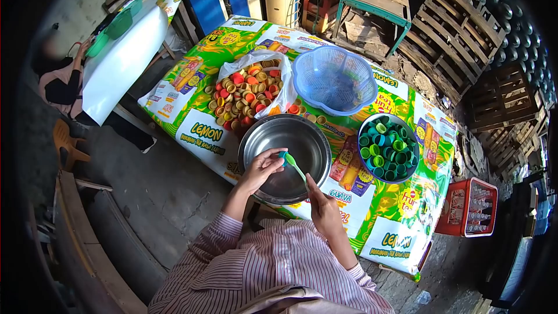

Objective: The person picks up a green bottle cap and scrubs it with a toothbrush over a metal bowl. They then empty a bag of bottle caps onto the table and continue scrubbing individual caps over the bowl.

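Note:
Over the steel basin [285, 127], my left hand [263, 171] pinches a teal bottle cap [283, 156] between its fingertips. My right hand [325, 208] is closed on the handle of a light green toothbrush [297, 168], whose head meets the cap. To the right stands a bowl [364, 166] full of green and teal bottle caps [388, 144]. Beyond the basin, red, orange and gold caps [250, 90] spill from a white plastic bag [285, 75]. The basin's visible inside is bare metal; my hands hide part of it.
A blue plastic colander [335, 75] stands at the table's far side. The table cover [197, 134] is printed green and white. At the left, another person [67, 84] is by a white-covered table [125, 43] with green containers. A red crate [467, 208] stands at the right.

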A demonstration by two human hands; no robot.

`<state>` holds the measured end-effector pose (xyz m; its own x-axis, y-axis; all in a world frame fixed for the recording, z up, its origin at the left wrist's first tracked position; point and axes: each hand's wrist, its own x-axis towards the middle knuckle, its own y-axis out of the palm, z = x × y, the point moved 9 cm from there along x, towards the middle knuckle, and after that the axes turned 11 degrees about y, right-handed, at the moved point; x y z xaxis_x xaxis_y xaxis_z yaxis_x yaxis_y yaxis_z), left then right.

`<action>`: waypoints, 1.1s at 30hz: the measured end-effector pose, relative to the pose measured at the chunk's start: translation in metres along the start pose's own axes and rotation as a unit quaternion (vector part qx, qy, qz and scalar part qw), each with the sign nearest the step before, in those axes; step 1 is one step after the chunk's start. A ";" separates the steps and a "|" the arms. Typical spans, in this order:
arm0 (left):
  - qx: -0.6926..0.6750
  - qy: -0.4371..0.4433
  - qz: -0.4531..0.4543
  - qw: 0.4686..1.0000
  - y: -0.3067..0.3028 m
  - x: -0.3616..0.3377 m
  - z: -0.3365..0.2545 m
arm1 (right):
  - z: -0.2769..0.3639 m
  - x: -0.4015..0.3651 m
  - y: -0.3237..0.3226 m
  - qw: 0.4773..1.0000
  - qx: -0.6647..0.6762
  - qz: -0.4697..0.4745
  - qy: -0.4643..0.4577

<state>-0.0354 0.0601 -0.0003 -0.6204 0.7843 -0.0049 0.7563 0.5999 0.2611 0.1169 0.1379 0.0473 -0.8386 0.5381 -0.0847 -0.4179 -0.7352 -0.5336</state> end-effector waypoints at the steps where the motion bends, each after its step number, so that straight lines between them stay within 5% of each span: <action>1: 0.001 0.000 0.001 1.000 0.000 0.000 -0.001 | 0.002 -0.001 0.002 1.000 0.025 0.011 -0.012; 11: -0.033 0.009 -0.009 0.999 0.000 -0.001 -0.003 | -0.008 0.004 0.004 0.998 0.021 0.023 0.048; 33: -0.116 -0.058 -0.051 0.990 0.001 -0.005 0.017 | -0.006 0.002 0.002 0.999 -0.029 -0.014 0.018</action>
<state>-0.0278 0.0592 -0.0161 -0.6533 0.7419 -0.1510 0.6142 0.6360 0.4672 0.1161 0.1398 0.0410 -0.8140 0.5725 -0.0985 -0.4184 -0.6954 -0.5842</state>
